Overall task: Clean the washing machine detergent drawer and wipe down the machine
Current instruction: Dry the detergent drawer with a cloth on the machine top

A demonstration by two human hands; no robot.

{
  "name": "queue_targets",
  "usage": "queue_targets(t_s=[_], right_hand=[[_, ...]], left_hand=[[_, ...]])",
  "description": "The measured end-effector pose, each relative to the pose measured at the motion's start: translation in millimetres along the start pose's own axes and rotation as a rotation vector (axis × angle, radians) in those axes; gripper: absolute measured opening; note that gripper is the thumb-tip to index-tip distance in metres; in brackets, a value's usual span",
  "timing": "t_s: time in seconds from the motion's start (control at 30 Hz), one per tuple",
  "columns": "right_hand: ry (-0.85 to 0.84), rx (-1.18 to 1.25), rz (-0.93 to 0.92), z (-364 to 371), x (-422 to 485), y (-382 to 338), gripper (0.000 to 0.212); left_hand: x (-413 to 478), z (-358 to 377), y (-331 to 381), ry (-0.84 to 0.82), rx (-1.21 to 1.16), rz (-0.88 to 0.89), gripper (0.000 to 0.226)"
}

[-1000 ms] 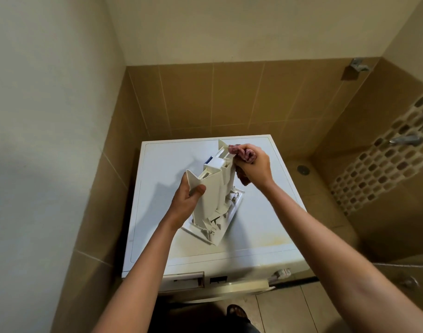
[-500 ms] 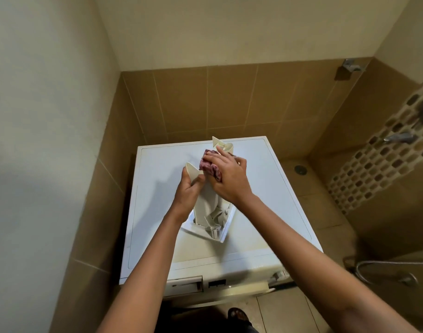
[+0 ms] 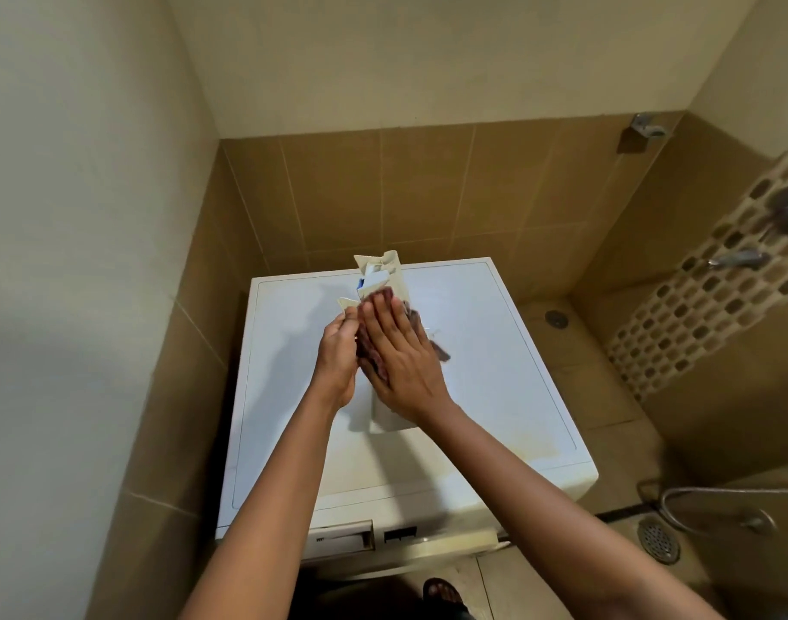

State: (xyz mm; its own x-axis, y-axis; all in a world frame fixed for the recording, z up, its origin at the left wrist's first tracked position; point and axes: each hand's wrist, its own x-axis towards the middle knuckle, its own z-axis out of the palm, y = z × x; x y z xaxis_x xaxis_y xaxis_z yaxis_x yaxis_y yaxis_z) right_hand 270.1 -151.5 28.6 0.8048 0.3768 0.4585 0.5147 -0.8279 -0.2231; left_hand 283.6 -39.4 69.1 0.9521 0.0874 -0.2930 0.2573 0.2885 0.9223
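The white detergent drawer [image 3: 385,272] stands on end on top of the white washing machine [image 3: 481,351]. My left hand [image 3: 336,358] grips its left side and holds it upright. My right hand [image 3: 399,351] lies flat with straight fingers and presses a dark pink cloth [image 3: 370,355] against the drawer's near face. Most of the drawer is hidden behind both hands; only its top end with a blue part and its bottom end show. The empty drawer slot [image 3: 340,539] is open at the machine's front left.
The machine stands in a corner between a cream wall on the left and brown tiles behind. A shower area with taps [image 3: 741,259], floor drains [image 3: 658,541] and a metal hose [image 3: 696,507] lies to the right. A sandalled foot [image 3: 443,592] is below.
My right hand has slid the cloth down from the drawer's top end to its middle and flattened out over it. The drawer now stands more upright.
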Motion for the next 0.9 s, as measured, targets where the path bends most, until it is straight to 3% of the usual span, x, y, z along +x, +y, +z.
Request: queue_targets(t_s=[0.17, 0.3, 0.5, 0.73, 0.8, 0.9], right_hand=[[0.028, -0.114, -0.055, 8.5, -5.9, -3.9, 0.063], [-0.012, -0.071, -0.117, 11.4, -36.5, 3.9, 0.060], [0.034, 0.192, 0.234, -7.9, 29.5, -8.1, 0.060], [-0.093, 0.084, -0.046, 20.1, -39.2, 4.3, 0.058], [-0.099, 0.067, -0.048, 23.4, -48.3, 0.2, 0.058], [-0.086, 0.084, 0.102, 21.6, -20.4, -2.4, 0.060]], left_hand=[[2.8, -5.8, 7.6, 0.017, -0.072, 0.022, 0.032], [4.2, -0.1, 4.6, 0.080, 0.016, 0.037, 0.024], [7.0, 6.2, -9.2, 0.171, 0.053, 0.004, 0.040], [14.9, -9.4, -24.6, 0.262, -0.202, -0.151, 0.047], [15.2, -15.3, -31.2, 0.264, -0.163, -0.165, 0.051], [16.0, -18.7, -34.9, 0.270, -0.143, -0.145, 0.050]])
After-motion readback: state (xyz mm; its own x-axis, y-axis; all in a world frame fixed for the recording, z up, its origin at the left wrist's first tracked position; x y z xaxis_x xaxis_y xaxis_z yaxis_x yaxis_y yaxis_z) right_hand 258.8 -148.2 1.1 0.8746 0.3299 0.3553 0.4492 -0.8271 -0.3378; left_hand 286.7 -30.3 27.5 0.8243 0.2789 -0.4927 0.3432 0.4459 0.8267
